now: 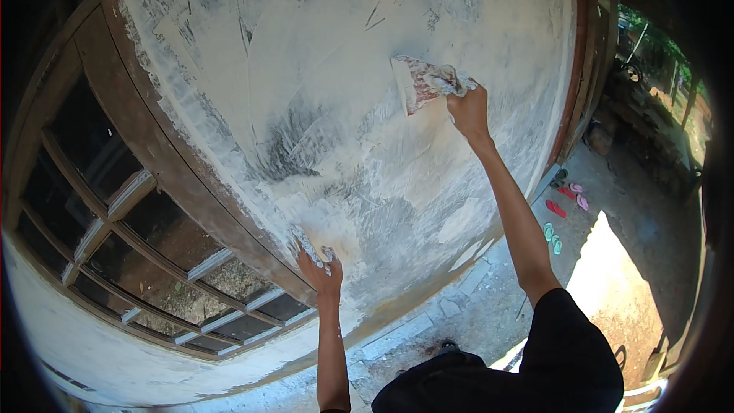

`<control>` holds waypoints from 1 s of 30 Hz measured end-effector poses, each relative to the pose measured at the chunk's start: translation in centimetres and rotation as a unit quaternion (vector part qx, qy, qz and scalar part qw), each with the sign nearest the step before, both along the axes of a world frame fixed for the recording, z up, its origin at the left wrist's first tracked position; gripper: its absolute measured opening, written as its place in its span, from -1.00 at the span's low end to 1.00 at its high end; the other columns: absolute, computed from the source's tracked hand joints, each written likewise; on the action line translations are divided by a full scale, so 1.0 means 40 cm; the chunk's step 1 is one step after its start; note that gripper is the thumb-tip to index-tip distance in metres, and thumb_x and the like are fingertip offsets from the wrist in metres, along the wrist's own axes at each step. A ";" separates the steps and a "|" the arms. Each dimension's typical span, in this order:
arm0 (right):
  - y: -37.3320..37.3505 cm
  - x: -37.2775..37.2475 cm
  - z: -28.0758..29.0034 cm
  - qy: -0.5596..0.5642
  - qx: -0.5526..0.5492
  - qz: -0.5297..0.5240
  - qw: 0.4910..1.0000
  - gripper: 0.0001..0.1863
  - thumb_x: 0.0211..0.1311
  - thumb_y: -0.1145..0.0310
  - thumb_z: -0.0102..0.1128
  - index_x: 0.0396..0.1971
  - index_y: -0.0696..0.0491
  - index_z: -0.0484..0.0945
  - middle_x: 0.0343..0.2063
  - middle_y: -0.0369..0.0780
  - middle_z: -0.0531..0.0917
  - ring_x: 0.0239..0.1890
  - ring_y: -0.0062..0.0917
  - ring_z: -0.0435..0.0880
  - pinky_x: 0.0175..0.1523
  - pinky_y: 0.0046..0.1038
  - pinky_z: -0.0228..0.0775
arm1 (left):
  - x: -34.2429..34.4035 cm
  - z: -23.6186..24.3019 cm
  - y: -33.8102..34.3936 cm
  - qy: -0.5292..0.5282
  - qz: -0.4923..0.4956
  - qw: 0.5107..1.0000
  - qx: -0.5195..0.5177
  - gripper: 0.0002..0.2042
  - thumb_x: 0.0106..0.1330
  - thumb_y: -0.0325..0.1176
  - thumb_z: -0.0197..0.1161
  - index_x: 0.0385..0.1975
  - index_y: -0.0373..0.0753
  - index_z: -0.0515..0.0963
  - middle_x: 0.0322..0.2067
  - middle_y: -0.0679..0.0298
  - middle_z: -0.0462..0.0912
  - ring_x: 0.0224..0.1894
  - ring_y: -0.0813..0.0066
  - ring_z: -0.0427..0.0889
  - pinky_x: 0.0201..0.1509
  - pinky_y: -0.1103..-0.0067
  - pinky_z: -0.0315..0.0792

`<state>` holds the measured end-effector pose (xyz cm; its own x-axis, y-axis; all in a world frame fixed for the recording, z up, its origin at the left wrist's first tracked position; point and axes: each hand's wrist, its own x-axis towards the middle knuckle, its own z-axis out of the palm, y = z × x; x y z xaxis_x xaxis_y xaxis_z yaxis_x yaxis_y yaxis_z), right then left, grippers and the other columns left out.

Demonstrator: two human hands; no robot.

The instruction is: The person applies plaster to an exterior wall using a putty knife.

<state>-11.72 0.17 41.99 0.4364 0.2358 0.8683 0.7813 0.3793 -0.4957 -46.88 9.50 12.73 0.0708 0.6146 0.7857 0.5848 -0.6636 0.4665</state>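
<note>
My right hand (469,111) is closed round the handle of a putty knife (417,86). Its wide blade is smeared with whitish putty and reddish-brown patches, and lies at the wall (321,54). That wall is coated unevenly in pale filler, with darker grey patches showing through. Lower and to the left, my left hand (323,272) is raised close to the wall beside the window frame. White putty covers its fingers; thumb and fingers are apart, with no tool visible between them. Whether the fingertips touch the wall I cannot tell.
A brown wooden window frame (145,138) with glass panes runs down the left. Reddish-brown wooden trim (572,84) edges the wall at right. Several pairs of sandals, among them a green pair (552,237), lie on the concrete floor. Sunlight falls on the ground (619,283) at lower right.
</note>
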 end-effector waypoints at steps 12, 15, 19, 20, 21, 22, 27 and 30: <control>0.044 -0.213 0.104 -0.041 -0.069 -0.098 0.992 -0.83 -0.19 0.50 0.03 -0.56 0.30 0.43 -0.57 -0.02 0.51 -0.50 -0.16 0.50 -0.40 -0.30 0.31 | 0.021 0.046 -0.024 -0.013 0.042 0.998 0.033 -0.42 -0.18 -0.38 0.19 -0.09 -0.49 0.22 -0.07 -0.18 0.21 -0.04 -0.15 0.16 0.08 0.17 0.00; 0.102 -0.335 -0.083 -0.361 -0.141 -0.215 0.896 -0.83 -0.22 0.43 0.08 -0.52 0.14 0.47 -0.63 -0.22 0.47 -0.58 -0.46 0.51 -0.55 -0.42 0.33 | 0.044 0.080 -0.045 -0.019 -0.006 1.000 0.010 -0.42 -0.19 -0.39 0.18 -0.09 -0.46 0.22 -0.08 -0.19 0.20 -0.06 -0.15 0.17 0.06 0.17 0.02; 0.062 -0.513 -0.250 -0.455 -0.127 -0.107 0.875 -0.78 -0.26 0.43 0.10 -0.49 0.17 0.47 -0.64 -0.23 0.48 -0.56 -0.46 0.52 -0.56 -0.46 0.36 | 0.032 0.130 -0.068 -0.002 -0.040 0.999 0.026 -0.45 -0.17 -0.38 0.15 -0.10 -0.44 0.24 -0.10 -0.18 0.23 -0.09 -0.15 0.20 0.04 0.16 0.04; 0.033 -0.519 -0.240 -0.429 -0.142 -0.039 0.891 -0.76 -0.25 0.42 0.11 -0.47 0.18 0.47 -0.64 -0.21 0.48 -0.55 -0.45 0.53 -0.55 -0.44 0.36 | 0.023 0.134 -0.066 -0.014 -0.058 0.998 0.030 -0.46 -0.17 -0.38 0.14 -0.10 -0.43 0.25 -0.10 -0.17 0.24 -0.10 -0.16 0.21 0.03 0.16 0.05; 0.000 -0.522 -0.228 -0.400 -0.157 0.031 0.902 -0.75 -0.24 0.41 0.12 -0.45 0.20 0.47 -0.64 -0.20 0.48 -0.54 -0.44 0.54 -0.55 -0.42 0.36 | 0.012 0.119 -0.053 0.014 -0.033 0.999 0.039 -0.49 -0.15 -0.38 0.12 -0.11 -0.43 0.26 -0.11 -0.16 0.26 -0.11 -0.17 0.22 0.00 0.15 0.08; -0.033 -0.501 -0.178 -0.343 -0.176 0.039 0.922 -0.72 -0.21 0.39 0.13 -0.41 0.21 0.47 -0.61 -0.16 0.50 -0.53 -0.36 0.54 -0.49 -0.36 0.36 | 0.005 0.107 -0.046 0.014 -0.029 0.999 0.039 -0.49 -0.15 -0.38 0.12 -0.11 -0.43 0.26 -0.11 -0.16 0.26 -0.11 -0.17 0.22 0.00 0.15 0.08; -0.027 -0.371 0.082 -0.020 -0.058 0.020 0.998 -0.79 -0.24 0.46 0.14 -0.55 0.28 0.45 -0.58 -0.05 0.50 -0.46 -0.21 0.50 -0.29 -0.31 0.30 | 0.014 0.093 -0.055 0.011 -0.025 0.998 0.054 -0.48 -0.19 -0.39 0.13 -0.13 -0.43 0.27 -0.13 -0.16 0.27 -0.12 -0.14 0.24 -0.01 0.12 0.07; 0.080 -0.383 0.000 -0.284 -0.130 -0.163 0.936 -0.77 -0.20 0.42 0.14 -0.47 0.21 0.47 -0.58 -0.11 0.49 -0.42 -0.30 0.51 -0.33 -0.32 0.31 | 0.017 0.102 -0.072 0.025 -0.055 0.998 0.021 -0.47 -0.21 -0.39 0.14 -0.14 -0.44 0.27 -0.14 -0.16 0.27 -0.13 -0.13 0.24 0.01 0.14 0.07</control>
<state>-27.04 3.38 41.99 0.0070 0.4052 0.9142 1.0000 -0.0006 -0.0074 -46.19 6.62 16.80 0.1756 0.5675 0.8044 0.5294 -0.7433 0.4088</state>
